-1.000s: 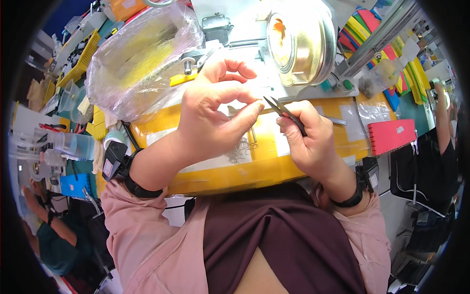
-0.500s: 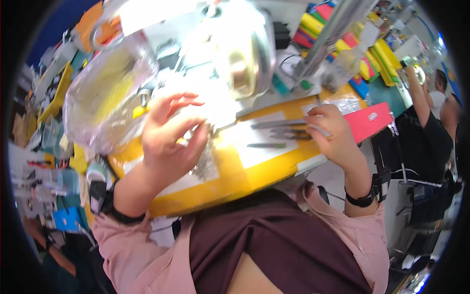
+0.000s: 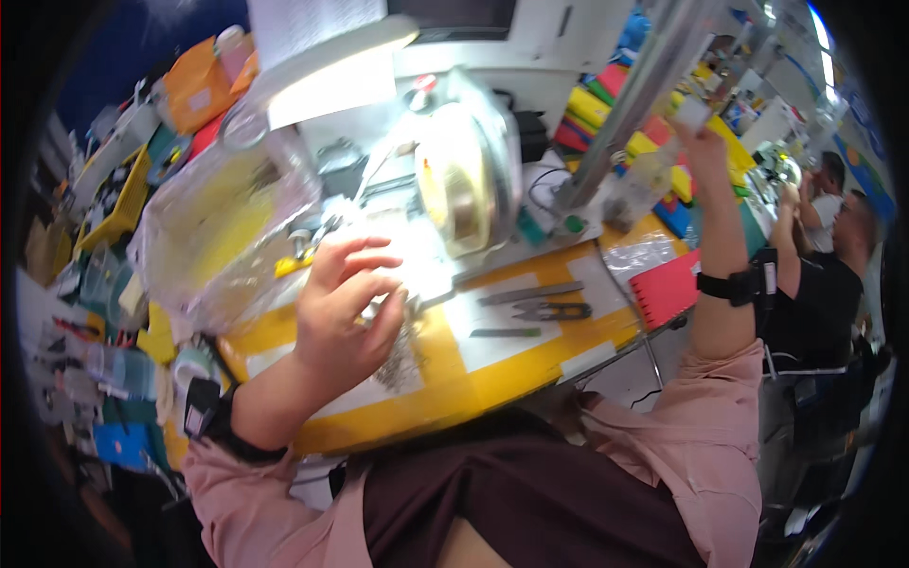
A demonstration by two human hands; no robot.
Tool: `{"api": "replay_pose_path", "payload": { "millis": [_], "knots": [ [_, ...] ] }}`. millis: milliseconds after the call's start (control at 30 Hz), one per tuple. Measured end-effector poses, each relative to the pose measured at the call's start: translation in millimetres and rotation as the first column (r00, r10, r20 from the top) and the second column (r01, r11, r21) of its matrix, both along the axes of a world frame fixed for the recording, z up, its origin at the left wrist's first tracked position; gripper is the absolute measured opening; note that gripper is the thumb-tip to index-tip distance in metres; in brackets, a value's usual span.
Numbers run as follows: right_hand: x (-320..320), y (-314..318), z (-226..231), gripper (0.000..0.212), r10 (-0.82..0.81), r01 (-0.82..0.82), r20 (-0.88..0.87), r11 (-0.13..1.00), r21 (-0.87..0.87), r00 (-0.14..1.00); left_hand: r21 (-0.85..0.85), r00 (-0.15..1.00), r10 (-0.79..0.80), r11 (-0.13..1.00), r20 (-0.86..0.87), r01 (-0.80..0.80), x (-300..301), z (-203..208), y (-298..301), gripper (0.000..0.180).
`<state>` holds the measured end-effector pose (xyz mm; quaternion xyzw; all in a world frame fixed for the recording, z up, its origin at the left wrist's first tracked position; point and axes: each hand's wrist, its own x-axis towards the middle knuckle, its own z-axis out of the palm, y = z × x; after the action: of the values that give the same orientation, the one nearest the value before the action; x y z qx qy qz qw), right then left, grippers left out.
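Observation:
My left hand [image 3: 346, 308] is raised over the yellow-edged work surface [image 3: 492, 383], thumb and forefinger pinched together. Something tiny may sit at those fingertips; it is too small to name. Just beneath lies a scatter of small shiny bits [image 3: 402, 364] on white paper. My right arm stretches to the far right, and my right hand [image 3: 704, 151] is up at a small white object [image 3: 693, 114]. Its fingers are blurred, so a grip cannot be made out. Between the hands lie grey tweezers [image 3: 530, 292], dark thread snips [image 3: 554, 311] and a thin green-ended tool [image 3: 505, 332].
A lit lamp [image 3: 331, 71] hangs above a spool in a clear case [image 3: 464, 189]. Left stands a plastic-lined container [image 3: 213, 237]. On the right are a metal post [image 3: 615, 123], a red notebook [image 3: 666, 289], a clear bag [image 3: 639, 189] and a seated person [image 3: 833, 293].
My right hand has left the tools and swung up and away to the far right. My left hand keeps its pinch over the shiny bits. The view has shifted, showing more of the lamp.

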<state>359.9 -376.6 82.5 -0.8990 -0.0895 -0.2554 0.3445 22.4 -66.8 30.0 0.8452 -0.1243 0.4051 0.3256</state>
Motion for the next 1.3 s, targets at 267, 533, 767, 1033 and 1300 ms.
{"api": "replay_pose_path", "payload": {
  "millis": [267,533,767,1033,1300],
  "knots": [
    [-164.7,50.9,42.3,0.03,0.632,-0.847,0.57,0.453,0.278,0.525,0.0,0.996,0.079,0.997,-0.046,-0.08,-6.2,-2.3,5.4,0.009],
    [-220.4,154.1,25.4,0.034,0.949,-0.941,0.206,0.172,0.292,0.237,-0.084,0.99,0.068,0.993,-0.123,-0.079,-6.9,1.6,3.9,0.006],
    [-201.7,172.4,11.6,0.017,0.925,-0.874,0.18,0.235,0.425,0.336,-0.078,0.997,0.055,0.995,-0.049,-0.058,-1.6,-2.9,7.4,0.009],
    [-210.6,174.3,20.2,0.014,0.936,-0.927,0.137,0.286,0.244,0.325,-0.132,0.993,0.04,0.99,-0.114,-0.055,-4.0,-1.1,5.6,0.008],
    [-209.9,171.2,23.7,0.013,0.938,-0.94,0.107,0.316,0.128,0.33,-0.14,0.991,0.04,0.988,-0.128,-0.058,-4.0,-0.9,4.4,0.007]
  ]
}}
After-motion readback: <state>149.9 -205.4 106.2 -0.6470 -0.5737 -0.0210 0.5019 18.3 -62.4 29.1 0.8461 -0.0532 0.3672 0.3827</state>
